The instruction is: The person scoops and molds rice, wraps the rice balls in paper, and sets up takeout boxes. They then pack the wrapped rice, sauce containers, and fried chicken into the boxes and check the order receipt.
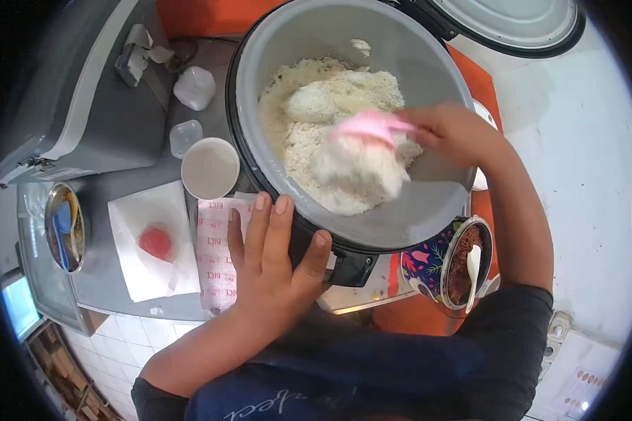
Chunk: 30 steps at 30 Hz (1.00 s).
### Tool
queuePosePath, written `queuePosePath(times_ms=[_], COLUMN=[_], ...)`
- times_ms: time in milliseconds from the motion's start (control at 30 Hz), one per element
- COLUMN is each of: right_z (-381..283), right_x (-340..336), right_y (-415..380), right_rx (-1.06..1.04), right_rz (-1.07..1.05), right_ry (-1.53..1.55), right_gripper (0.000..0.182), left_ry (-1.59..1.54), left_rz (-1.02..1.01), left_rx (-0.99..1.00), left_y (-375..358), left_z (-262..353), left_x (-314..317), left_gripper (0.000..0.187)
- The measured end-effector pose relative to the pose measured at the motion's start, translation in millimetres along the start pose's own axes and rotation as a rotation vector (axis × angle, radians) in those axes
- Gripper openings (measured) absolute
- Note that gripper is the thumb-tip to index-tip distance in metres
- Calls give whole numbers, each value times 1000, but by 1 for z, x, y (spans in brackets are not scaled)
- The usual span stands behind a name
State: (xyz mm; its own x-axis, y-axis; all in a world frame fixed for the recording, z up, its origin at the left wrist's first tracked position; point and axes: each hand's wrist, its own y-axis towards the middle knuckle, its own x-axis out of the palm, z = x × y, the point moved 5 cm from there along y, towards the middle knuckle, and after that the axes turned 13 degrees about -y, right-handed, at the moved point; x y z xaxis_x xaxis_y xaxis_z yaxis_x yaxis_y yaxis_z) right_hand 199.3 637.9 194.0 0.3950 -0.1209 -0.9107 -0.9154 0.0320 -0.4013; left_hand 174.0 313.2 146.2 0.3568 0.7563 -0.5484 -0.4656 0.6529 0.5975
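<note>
A large rice cooker (437, 78) stands in front of me, its grey inner pot holding white rice (347, 98). My right hand (456, 135) reaches over the pot and is closed around the handle of a pink rice scoop (369, 126). The scoop is blurred by motion, and a clump of rice lies at its lower side. My left hand (274, 270) rests with spread fingers against the near left rim of the cooker, holding nothing. Under its fingertips is printed wrapping paper (214, 242).
Left of the cooker are a white bowl (211, 168), small plastic containers (194, 88) and white paper (130, 245) with a red round item (156, 243). A metal bowl with utensils (67, 228) sits farther left. At right stands a patterned tub (428, 259) with a white spoon (474, 270).
</note>
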Motion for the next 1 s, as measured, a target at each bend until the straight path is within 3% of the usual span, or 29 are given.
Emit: queuePosePath(times_ms=[33,167,233,267,333,367,433,600,767,867,1000], right_z=[2,-9,0,-1,5,2,-15,-58,-79,-83,-96], right_x=[-12,-6,-31,-38,-37,-36,-21,1,22,10,-11], right_y=[-4,1,-8,-8,-9,-11,-10,11,20,-6,-28], right_rx=[107,221,260,258,425,425,354,355,87,-2,-4], right_rz=[238,285,476,474,207,207,-38,-85,-181,-296,-254], right_ry=[-83,-290,-334,-333,-351,-350,-526,-653,-563,-511,-442], right_gripper=[42,44,41,41,38,38,35,33,31,29,28], left_ry=[0,-16,-10,-8,-17,-20,-22,-10,-43,-29,-25], left_rz=[8,10,-2,-14,-4,1,0,-8,1,-33,-32], left_rx=[7,8,13,20,19,20,26,27,6,18,32], left_y=[0,0,-2,-2,-1,-1,-2,-2,0,-2,-3], left_z=[0,0,-2,-2,-1,-2,-3,-1,1,0,-4], left_x=[1,1,-1,0,0,0,0,1,-2,-3,1], left_gripper=[74,69,67,65,64,63,63,64,64,66,71])
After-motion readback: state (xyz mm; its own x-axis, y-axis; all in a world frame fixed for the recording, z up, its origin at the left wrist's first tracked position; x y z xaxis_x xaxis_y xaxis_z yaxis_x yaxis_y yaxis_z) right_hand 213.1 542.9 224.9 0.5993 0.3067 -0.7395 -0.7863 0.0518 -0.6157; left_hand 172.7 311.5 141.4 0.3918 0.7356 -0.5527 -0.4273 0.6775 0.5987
